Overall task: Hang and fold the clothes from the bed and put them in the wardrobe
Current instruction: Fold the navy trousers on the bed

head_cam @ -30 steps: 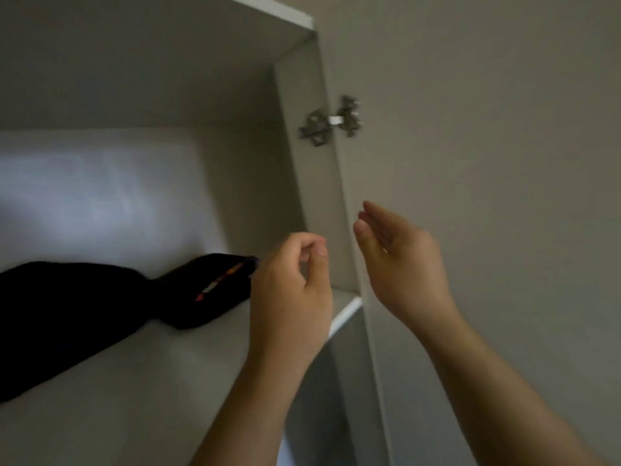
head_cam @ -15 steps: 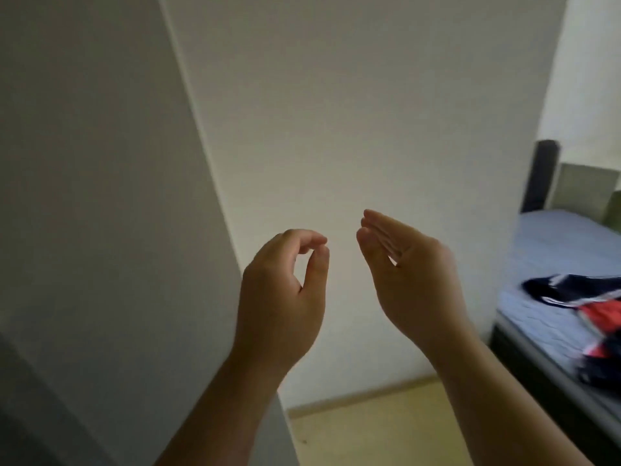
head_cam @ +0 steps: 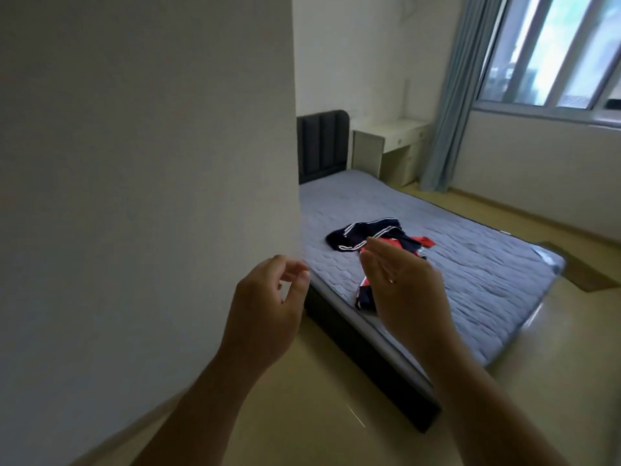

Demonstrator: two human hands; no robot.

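Observation:
A crumpled heap of navy, red and white clothes (head_cam: pixel 366 235) lies on the grey quilted mattress of the bed (head_cam: pixel 470 264), near its left side. My left hand (head_cam: pixel 265 311) is raised in front of me with fingers loosely curled, holding nothing. My right hand (head_cam: pixel 403 290) is raised beside it with fingers straight and together, empty, covering part of the clothes from view. Both hands are in the air, well short of the bed. The wardrobe is out of view.
A white wall or panel (head_cam: pixel 144 179) fills the left half of the view. A dark headboard (head_cam: pixel 321 142), a pale desk (head_cam: pixel 386 146), a blue curtain (head_cam: pixel 447 95) and a window (head_cam: pixel 551 52) stand behind the bed. Tan floor (head_cam: pixel 319 415) lies before the bed.
My view has swung right, from the wardrobe shelf with a dark garment to the bed and window. Both hands stay raised and empty in much the same pose.

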